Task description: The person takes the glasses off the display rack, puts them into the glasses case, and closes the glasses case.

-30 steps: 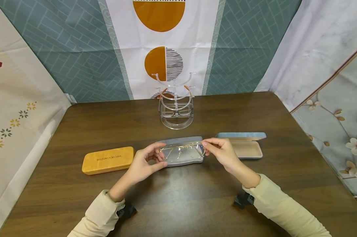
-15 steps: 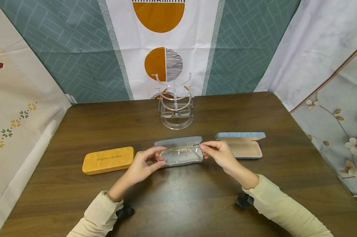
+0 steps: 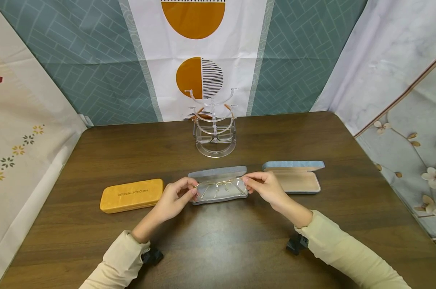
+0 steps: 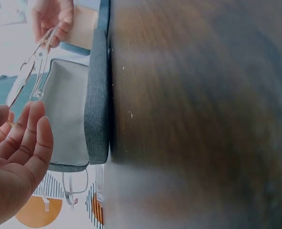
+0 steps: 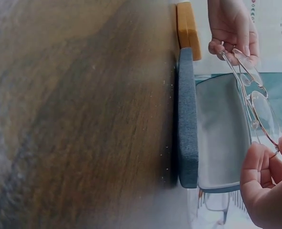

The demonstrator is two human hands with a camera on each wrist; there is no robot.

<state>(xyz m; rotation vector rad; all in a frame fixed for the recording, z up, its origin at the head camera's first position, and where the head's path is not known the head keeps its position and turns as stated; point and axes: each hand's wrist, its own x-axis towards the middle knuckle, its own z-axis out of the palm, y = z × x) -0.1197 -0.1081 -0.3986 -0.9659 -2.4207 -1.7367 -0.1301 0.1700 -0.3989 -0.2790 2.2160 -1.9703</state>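
Observation:
Thin gold-rimmed glasses (image 3: 220,186) (image 4: 32,71) (image 5: 255,100) hang just over the open grey case (image 3: 218,196) (image 4: 95,95) (image 5: 186,129) at the table's middle. My left hand (image 3: 181,192) (image 4: 16,143) pinches the glasses' left end. Their right end is pinched by my right hand (image 3: 257,182) (image 5: 267,167). The case's lid (image 3: 218,173) stands up behind the glasses.
A shut orange case (image 3: 132,195) lies to the left and an open blue case (image 3: 297,180) with a beige lining to the right. A clear acrylic stand (image 3: 214,128) with another pair of glasses on it stands at the back. Patterned cloth walls surround the wooden table (image 3: 221,249).
Both hands have lowered the glasses from above the grey case down into its opening, tilting them flatter.

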